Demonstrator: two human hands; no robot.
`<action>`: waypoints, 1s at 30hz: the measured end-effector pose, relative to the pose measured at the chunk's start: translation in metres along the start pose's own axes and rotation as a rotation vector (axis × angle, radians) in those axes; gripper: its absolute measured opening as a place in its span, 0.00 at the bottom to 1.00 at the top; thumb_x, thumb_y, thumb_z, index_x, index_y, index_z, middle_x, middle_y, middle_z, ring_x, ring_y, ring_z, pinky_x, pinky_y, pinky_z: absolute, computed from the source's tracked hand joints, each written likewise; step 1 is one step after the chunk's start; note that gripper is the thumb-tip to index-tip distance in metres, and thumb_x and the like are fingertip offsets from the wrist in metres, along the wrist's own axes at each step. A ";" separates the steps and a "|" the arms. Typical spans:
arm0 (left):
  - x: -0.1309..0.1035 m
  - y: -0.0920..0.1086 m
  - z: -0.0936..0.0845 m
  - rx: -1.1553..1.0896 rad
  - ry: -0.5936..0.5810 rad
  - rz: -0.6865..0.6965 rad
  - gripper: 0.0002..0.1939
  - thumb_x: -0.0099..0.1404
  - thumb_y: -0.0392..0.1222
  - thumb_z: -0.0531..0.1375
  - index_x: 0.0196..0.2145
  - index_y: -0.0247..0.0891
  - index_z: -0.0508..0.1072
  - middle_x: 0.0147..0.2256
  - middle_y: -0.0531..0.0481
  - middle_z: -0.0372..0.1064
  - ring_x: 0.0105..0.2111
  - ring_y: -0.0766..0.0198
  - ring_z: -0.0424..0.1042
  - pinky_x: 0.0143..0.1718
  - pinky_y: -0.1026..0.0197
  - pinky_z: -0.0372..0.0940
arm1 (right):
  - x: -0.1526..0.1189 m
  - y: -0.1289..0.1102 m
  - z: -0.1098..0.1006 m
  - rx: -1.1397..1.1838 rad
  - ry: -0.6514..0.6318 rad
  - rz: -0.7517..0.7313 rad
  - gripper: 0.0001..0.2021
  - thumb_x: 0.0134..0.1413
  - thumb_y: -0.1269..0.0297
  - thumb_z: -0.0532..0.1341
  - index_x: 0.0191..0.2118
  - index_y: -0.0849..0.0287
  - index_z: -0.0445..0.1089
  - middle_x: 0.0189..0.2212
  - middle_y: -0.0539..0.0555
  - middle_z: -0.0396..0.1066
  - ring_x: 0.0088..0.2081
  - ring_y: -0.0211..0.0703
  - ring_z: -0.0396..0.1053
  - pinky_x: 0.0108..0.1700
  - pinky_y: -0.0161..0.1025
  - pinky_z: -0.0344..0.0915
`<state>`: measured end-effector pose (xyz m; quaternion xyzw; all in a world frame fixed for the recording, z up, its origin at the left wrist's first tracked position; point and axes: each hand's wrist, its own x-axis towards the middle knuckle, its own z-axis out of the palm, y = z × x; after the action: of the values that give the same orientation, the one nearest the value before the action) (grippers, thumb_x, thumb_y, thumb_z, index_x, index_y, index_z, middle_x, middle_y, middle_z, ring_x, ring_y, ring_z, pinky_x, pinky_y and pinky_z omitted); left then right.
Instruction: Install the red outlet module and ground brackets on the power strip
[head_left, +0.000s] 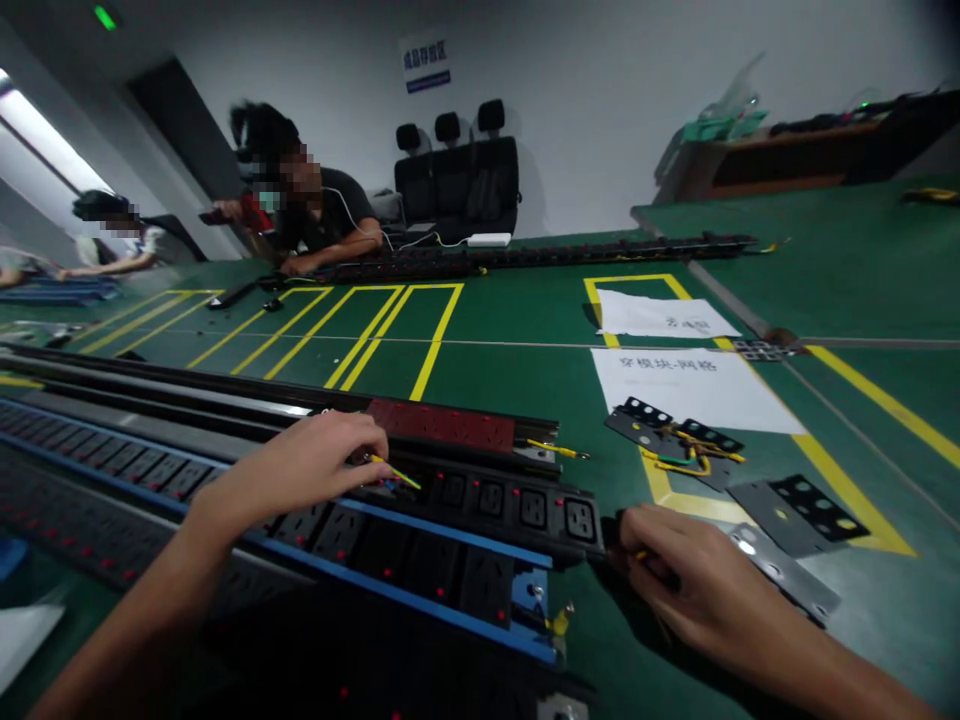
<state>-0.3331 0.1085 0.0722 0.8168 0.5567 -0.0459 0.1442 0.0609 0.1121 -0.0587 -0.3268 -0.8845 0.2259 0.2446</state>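
My left hand (315,455) is closed over the black socket strip (491,497), its fingertips around thin yellow-green wires (397,472). At the strip's right end, my right hand (671,560) is closed beside the end piece, and a bit of yellow shows between its fingers; the rest of what it holds is hidden. Behind this strip lies a rail with a red socket module (442,425) and a yellow wire (559,449) sticking out of its end. In front runs a blue-edged socket strip (450,580), with a yellow wire near its end.
Black perforated plates with yellow-green wires (675,440) and a grey metal plate (784,570) lie at the right, near white paper sheets (690,385). Across the green table, a person (322,210) sits by long dark strips (585,252). Another person (120,235) is at the far left.
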 end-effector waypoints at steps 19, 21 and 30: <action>-0.017 -0.043 0.004 0.051 0.008 -0.171 0.22 0.52 0.49 0.70 0.44 0.43 0.76 0.44 0.47 0.74 0.43 0.54 0.74 0.41 0.59 0.64 | 0.000 -0.003 -0.004 -0.006 0.183 0.035 0.14 0.64 0.60 0.62 0.53 0.52 0.75 0.43 0.61 0.78 0.43 0.55 0.75 0.42 0.51 0.74; -0.014 -0.045 0.007 0.042 0.018 -0.156 0.21 0.52 0.48 0.70 0.43 0.43 0.76 0.42 0.48 0.75 0.42 0.55 0.75 0.41 0.59 0.63 | 0.004 -0.004 -0.002 -0.022 0.194 0.019 0.13 0.64 0.60 0.62 0.51 0.52 0.77 0.40 0.60 0.78 0.40 0.54 0.75 0.40 0.50 0.74; -0.009 -0.046 0.007 0.110 0.042 -0.184 0.22 0.46 0.46 0.73 0.41 0.43 0.78 0.41 0.46 0.78 0.42 0.50 0.76 0.40 0.57 0.64 | 0.009 -0.022 -0.002 -0.092 0.112 0.025 0.16 0.69 0.62 0.58 0.57 0.54 0.75 0.44 0.60 0.77 0.43 0.51 0.73 0.44 0.50 0.74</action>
<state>-0.3786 0.1140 0.0587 0.7696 0.6290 -0.0725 0.0826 0.0462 0.1037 -0.0425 -0.3608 -0.8747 0.1696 0.2756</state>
